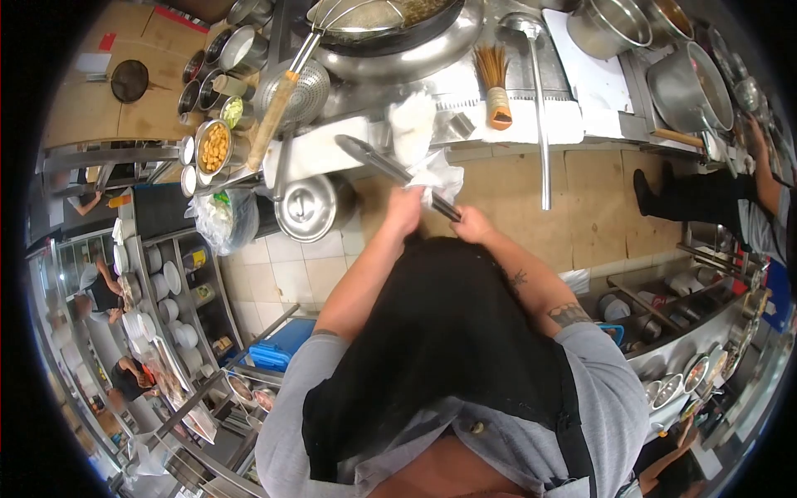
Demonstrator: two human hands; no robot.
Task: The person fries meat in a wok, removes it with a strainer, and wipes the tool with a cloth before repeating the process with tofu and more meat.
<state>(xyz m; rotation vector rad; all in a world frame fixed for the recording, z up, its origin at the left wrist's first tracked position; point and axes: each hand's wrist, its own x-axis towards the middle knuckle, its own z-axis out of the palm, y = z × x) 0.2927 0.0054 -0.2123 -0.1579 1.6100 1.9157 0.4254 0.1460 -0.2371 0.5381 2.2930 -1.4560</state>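
while left hand (404, 209) on white cloth (440, 176), right hand (474, 225) on dark utensil (384, 163)

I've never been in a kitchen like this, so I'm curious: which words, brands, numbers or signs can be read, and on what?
None can be read.
Any print here is too small or blurred: the red rectangular patch and white rectangular patch on brown cardboard, and the yellow package on the grey shelf.
The long dark tool in the right hand shows no lettering.
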